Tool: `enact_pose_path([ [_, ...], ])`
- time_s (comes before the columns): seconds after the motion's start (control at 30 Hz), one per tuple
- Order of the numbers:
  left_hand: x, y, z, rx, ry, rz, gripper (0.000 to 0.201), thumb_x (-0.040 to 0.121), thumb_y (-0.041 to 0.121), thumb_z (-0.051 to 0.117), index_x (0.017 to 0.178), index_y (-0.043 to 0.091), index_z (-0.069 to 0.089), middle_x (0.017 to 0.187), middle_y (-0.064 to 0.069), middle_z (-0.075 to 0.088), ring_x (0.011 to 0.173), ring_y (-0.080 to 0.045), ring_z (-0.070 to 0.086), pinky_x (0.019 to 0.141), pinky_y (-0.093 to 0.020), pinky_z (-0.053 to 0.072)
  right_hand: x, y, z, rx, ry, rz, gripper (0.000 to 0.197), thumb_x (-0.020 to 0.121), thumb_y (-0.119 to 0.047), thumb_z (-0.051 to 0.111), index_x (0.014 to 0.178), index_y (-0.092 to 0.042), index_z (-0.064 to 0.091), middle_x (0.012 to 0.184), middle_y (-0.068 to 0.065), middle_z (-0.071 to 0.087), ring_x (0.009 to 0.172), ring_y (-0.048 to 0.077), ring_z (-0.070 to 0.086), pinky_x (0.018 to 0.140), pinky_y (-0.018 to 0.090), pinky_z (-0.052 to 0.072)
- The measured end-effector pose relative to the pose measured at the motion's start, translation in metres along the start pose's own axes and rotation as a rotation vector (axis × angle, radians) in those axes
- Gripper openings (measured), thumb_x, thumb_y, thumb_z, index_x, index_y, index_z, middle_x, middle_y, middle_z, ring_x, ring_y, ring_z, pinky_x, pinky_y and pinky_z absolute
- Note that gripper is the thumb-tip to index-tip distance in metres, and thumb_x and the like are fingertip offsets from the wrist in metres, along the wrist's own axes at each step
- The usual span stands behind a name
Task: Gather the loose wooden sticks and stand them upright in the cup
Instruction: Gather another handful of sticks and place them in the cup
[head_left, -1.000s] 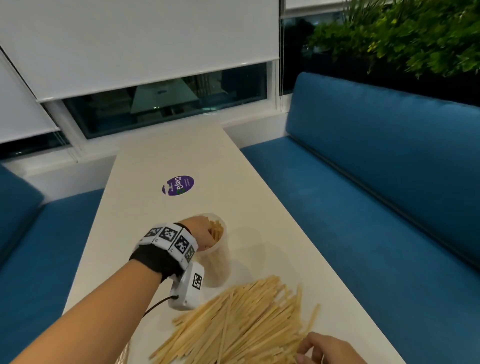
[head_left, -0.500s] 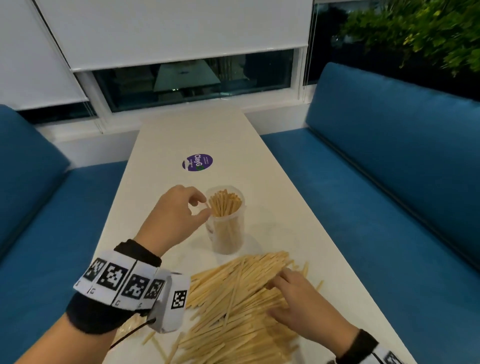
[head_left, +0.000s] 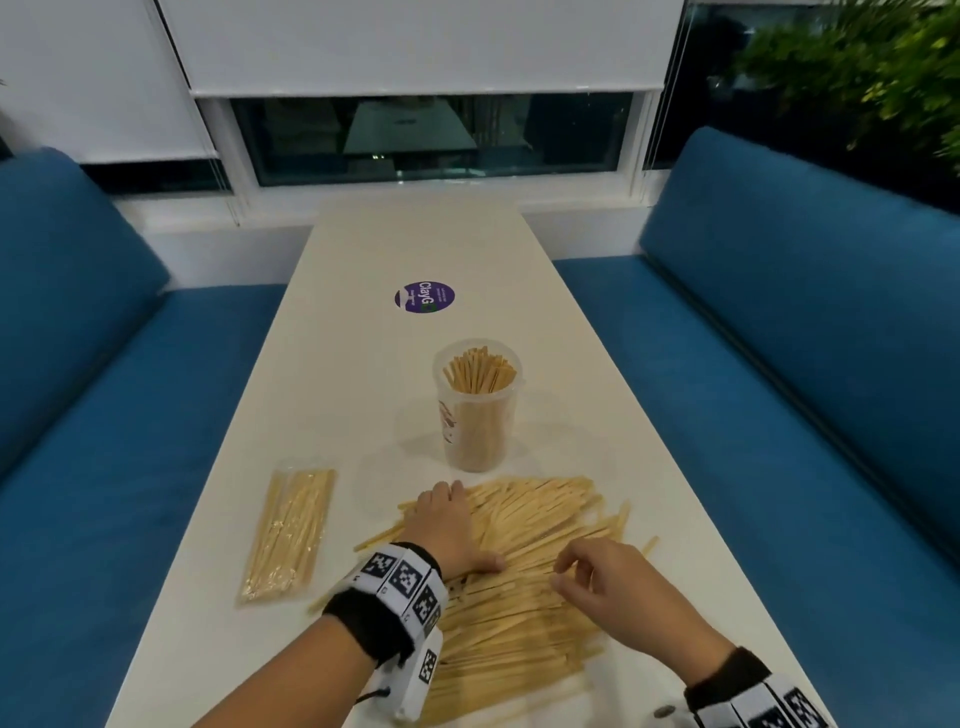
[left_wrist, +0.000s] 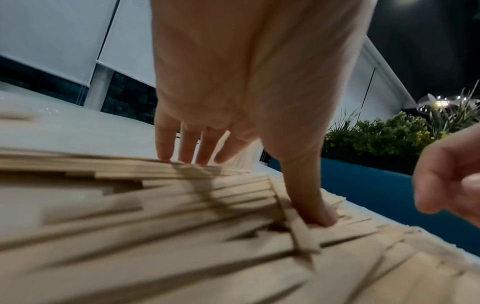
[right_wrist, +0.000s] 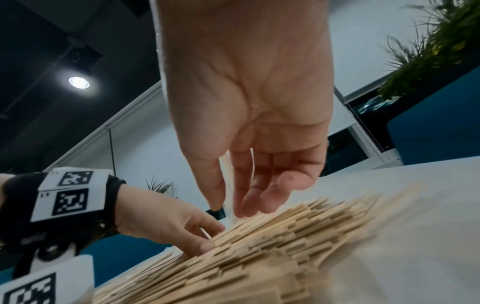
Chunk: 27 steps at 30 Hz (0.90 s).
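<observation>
My left hand (head_left: 445, 530) has come away from the cup (head_left: 478, 410), where it was half a second ago, and now lies flat on the pile of loose sticks (head_left: 524, 577), fingers straight and pressing down, thumb (left_wrist: 315, 211) dug in among them; my right hand (head_left: 608, 579) has lifted off the same pile and hovers just above it, fingers loosely curled and, as far as I can judge, holding nothing; so I take it that one batch has gone in and I am starting to gather the next, with most of the sticks left to do; the cup stands upright on the table (head_left: 363, 260) just beyond the pile, already partly packed with standing sticks. The head view alone shows the cup, the sealed packet of sticks (head_left: 288, 535) lying to the left of the pile, and the purple sticker (head_left: 425, 298) farther up the table; the left wrist view shows what the head view hides, my four fingertips (left_wrist: 187, 156) touching the far edge of the pile; the right wrist view shows my right palm from below, open and empty though blurred, with the fingertips near the sticks but probably not touching them.
</observation>
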<state>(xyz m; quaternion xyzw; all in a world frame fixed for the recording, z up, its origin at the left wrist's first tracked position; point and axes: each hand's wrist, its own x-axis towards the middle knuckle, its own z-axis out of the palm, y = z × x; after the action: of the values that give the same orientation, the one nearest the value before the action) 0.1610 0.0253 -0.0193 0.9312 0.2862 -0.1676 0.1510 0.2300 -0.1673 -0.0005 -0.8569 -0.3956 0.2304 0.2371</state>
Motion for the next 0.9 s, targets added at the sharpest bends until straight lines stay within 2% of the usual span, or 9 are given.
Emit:
enact_pose_path([
  [0.07, 0.006, 0.0, 0.001, 0.039, 0.04, -0.005, 0.101, 0.067, 0.067, 0.063, 0.14, 0.008, 0.026, 0.138, -0.009, 0.035, 0.127, -0.027, 0.036, 0.104, -0.039, 0.034, 0.0, 0.0, -0.002, 0.025, 0.003, -0.001, 0.011, 0.09, -0.039, 0.056, 0.092, -0.029, 0.059, 0.078, -0.005, 0.061, 0.066, 0.006, 0.05, 0.068, 0.023, 0.046],
  [0.2, 0.008, -0.003, 0.0, 0.059, 0.075, 0.032, 0.066, 0.078, 0.06, 0.058, 0.121, 0.01, 0.05, 0.123, -0.009, 0.046, 0.114, -0.026, 0.047, 0.093, -0.037, 0.041, 0.002, -0.001, -0.001, 0.069, 0.015, 0.002, 0.01, 0.09, -0.036, 0.057, 0.091, -0.027, 0.061, 0.077, -0.001, 0.062, 0.065, 0.006, 0.05, 0.066, 0.022, 0.046],
  [0.37, 0.007, -0.011, 0.004, -0.154, 0.13, 0.087, 0.042, 0.089, 0.04, 0.055, 0.114, 0.008, 0.059, 0.115, -0.011, 0.053, 0.105, -0.026, 0.054, 0.088, -0.034, 0.045, 0.005, -0.001, 0.001, 0.081, 0.022, -0.003, 0.012, 0.09, -0.035, 0.056, 0.091, -0.026, 0.063, 0.076, -0.003, 0.062, 0.066, 0.005, 0.05, 0.064, 0.02, 0.044],
  [0.47, 0.006, -0.014, 0.003, -0.226, 0.178, 0.112, 0.03, 0.092, 0.03, 0.052, 0.104, 0.005, 0.063, 0.105, -0.013, 0.061, 0.097, -0.026, 0.058, 0.079, -0.031, 0.044, 0.008, -0.001, 0.001, 0.082, 0.026, 0.001, 0.013, 0.09, -0.036, 0.055, 0.091, -0.026, 0.063, 0.073, -0.007, 0.059, 0.065, 0.005, 0.05, 0.064, 0.02, 0.044],
  [0.57, 0.003, -0.016, 0.001, -0.28, 0.224, 0.121, 0.027, 0.094, 0.023, 0.048, 0.093, 0.0, 0.062, 0.089, -0.013, 0.063, 0.089, -0.029, 0.061, 0.072, -0.031, 0.044, 0.012, 0.0, 0.001, 0.093, 0.032, -0.003, 0.012, 0.09, -0.036, 0.055, 0.089, -0.027, 0.062, 0.07, -0.008, 0.057, 0.063, 0.005, 0.05, 0.063, 0.02, 0.044],
  [0.67, 0.005, -0.02, 0.004, -0.256, 0.23, 0.115, 0.02, 0.094, 0.013, 0.044, 0.096, 0.0, 0.059, 0.098, -0.015, 0.064, 0.091, -0.028, 0.06, 0.075, -0.033, 0.046, 0.015, -0.001, 0.001, 0.104, 0.043, -0.002, 0.012, 0.091, -0.036, 0.055, 0.088, -0.027, 0.062, 0.068, -0.009, 0.056, 0.063, 0.004, 0.049, 0.06, 0.018, 0.042],
  [0.77, 0.007, -0.022, 0.007, -0.208, 0.203, 0.104, 0.012, 0.093, 0.005, 0.041, 0.096, 0.007, 0.052, 0.105, -0.014, 0.059, 0.096, -0.027, 0.057, 0.077, -0.031, 0.043, 0.018, -0.002, 0.002, 0.151, 0.055, 0.012, 0.012, 0.091, -0.035, 0.055, 0.085, -0.027, 0.062, 0.066, -0.009, 0.055, 0.058, 0.003, 0.047, 0.057, 0.017, 0.04],
  [0.9, 0.002, -0.021, 0.002, -0.231, 0.228, 0.127, 0.012, 0.093, 0.004, 0.039, 0.091, 0.016, 0.038, 0.094, -0.004, 0.045, 0.096, -0.026, 0.054, 0.081, -0.033, 0.042, 0.022, -0.002, 0.003, 0.193, 0.082, 0.017, 0.012, 0.091, -0.033, 0.055, 0.085, -0.025, 0.061, 0.063, -0.009, 0.051, 0.053, 0.003, 0.043, 0.053, 0.015, 0.038],
])
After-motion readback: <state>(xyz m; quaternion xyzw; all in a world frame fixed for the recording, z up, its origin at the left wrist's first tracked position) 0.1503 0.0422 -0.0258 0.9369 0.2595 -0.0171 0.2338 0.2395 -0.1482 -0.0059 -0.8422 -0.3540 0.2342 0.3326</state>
